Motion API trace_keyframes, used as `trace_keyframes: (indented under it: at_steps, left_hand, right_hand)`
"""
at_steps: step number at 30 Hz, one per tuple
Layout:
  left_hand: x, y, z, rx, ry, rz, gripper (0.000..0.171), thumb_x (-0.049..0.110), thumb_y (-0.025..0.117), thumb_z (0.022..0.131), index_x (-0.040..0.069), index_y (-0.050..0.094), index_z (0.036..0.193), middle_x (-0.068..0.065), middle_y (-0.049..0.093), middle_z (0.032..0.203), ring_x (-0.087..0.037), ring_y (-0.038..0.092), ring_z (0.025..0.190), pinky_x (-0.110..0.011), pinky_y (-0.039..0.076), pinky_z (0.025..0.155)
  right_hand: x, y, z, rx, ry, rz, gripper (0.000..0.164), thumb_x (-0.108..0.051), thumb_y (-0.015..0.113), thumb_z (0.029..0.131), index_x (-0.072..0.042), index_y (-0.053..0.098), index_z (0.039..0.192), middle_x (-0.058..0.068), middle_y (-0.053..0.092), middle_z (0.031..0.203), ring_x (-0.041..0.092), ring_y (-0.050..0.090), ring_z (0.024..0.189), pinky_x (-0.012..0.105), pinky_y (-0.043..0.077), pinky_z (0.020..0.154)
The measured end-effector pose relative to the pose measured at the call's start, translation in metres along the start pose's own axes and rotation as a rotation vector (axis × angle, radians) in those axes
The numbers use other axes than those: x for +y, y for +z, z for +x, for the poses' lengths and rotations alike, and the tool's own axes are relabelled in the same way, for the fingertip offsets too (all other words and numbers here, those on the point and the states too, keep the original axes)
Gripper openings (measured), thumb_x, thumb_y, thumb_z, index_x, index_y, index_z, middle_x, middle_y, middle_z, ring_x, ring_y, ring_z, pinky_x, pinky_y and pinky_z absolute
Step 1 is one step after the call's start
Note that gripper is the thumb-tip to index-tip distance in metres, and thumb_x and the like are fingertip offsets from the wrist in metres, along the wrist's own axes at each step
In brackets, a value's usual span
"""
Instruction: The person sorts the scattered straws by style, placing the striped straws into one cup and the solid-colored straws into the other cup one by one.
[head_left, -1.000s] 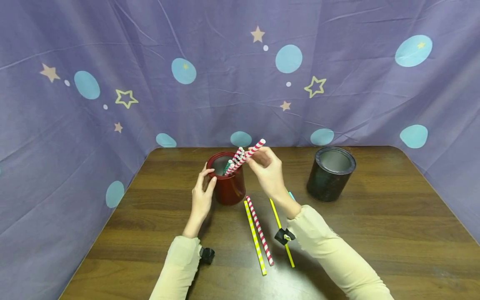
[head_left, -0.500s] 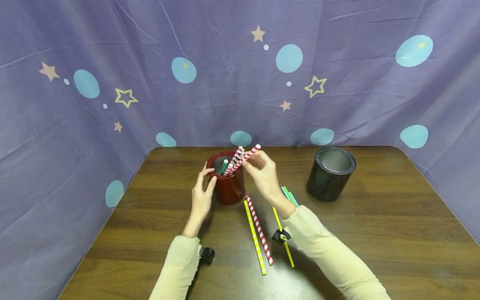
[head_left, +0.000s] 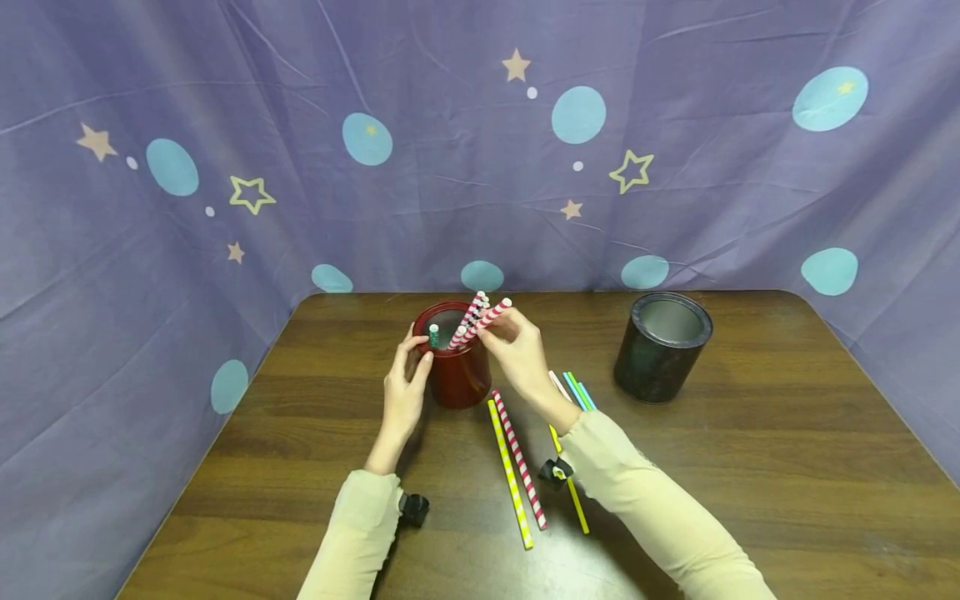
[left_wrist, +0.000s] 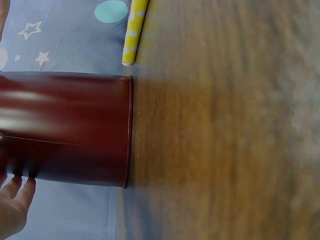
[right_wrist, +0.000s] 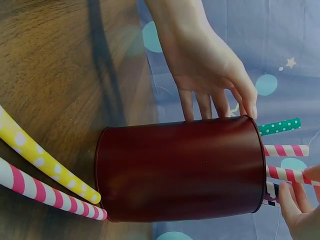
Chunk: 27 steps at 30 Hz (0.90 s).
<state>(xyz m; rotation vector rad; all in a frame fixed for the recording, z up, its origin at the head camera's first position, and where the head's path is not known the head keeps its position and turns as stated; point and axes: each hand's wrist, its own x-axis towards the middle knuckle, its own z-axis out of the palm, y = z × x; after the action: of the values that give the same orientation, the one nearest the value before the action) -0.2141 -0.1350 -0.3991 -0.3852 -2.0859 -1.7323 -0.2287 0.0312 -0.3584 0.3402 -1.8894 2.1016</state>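
A dark red cylindrical can (head_left: 459, 379) stands upright on the table, with several patterned paper straws leaning inside it. My left hand (head_left: 405, 392) grips the can at its left side, fingers along the wall and thumb at the rim. With thumb and fingers, my right hand (head_left: 519, 350) pinches a red-and-white striped straw (head_left: 497, 312) whose lower end is inside the can. A green dotted straw (right_wrist: 281, 126) leans against the rim near the left thumb. Other red-striped and black-and-white straws stand by the right fingers; the can hides their lower ends.
On the wooden table (head_left: 315, 450), a yellow dotted straw (head_left: 511, 475) and a red-striped straw (head_left: 521, 462) lie before the can. Thinner yellow, blue and green straws (head_left: 579, 390) lie partly under the right forearm. A black can (head_left: 660, 354) stands at the right.
My right hand has moved left and slightly down, lowering the striped straw further into the can. The green dotted straw has swung left along the rim. My left hand has stayed put.
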Motion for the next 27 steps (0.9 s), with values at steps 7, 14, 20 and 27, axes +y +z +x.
trace_keyframes:
  at_steps: [7,14,20,27]
  left_hand:
    - [0.002,0.000,0.000,0.004,-0.006,0.005,0.028,0.003,0.048,0.089,-0.009,0.047,0.115,-0.018,0.031,0.139,-0.027,0.038,0.122,-0.027,0.032,0.101]
    - [0.003,0.001,0.000,0.009,0.003,0.031,0.028,0.004,0.048,0.089,-0.008,0.048,0.115,-0.019,0.032,0.138,-0.028,0.037,0.123,-0.030,0.032,0.102]
    - [0.002,0.001,0.001,0.012,0.007,0.022,0.028,0.004,0.049,0.089,-0.008,0.048,0.114,-0.019,0.032,0.138,-0.028,0.037,0.123,-0.029,0.032,0.102]
    - [0.002,0.000,0.000,0.009,0.007,0.032,0.028,0.004,0.049,0.089,-0.008,0.048,0.115,-0.019,0.032,0.138,-0.027,0.036,0.123,-0.030,0.031,0.102]
  right_hand:
    - [0.002,-0.002,-0.003,-0.034,-0.021,0.040,0.022,0.011,0.059,0.076,0.011,0.055,0.098,0.027,0.059,0.098,0.014,0.060,0.083,0.024,0.051,0.077]
    - [-0.001,-0.008,-0.008,-0.092,-0.036,0.004,0.024,0.008,0.059,0.078,0.011,0.055,0.102,0.026,0.060,0.097,0.028,0.059,0.089,0.027,0.051,0.079]
    - [-0.005,-0.014,-0.014,-0.152,-0.016,-0.071,0.022,0.007,0.059,0.078,0.010,0.056,0.100,0.026,0.061,0.092,0.027,0.060,0.087,0.032,0.051,0.077]
    - [-0.024,-0.020,-0.024,-0.212,0.025,-0.159,0.023,0.010,0.057,0.078,0.014,0.054,0.100,0.031,0.059,0.094,0.039,0.057,0.089,0.044,0.047,0.082]
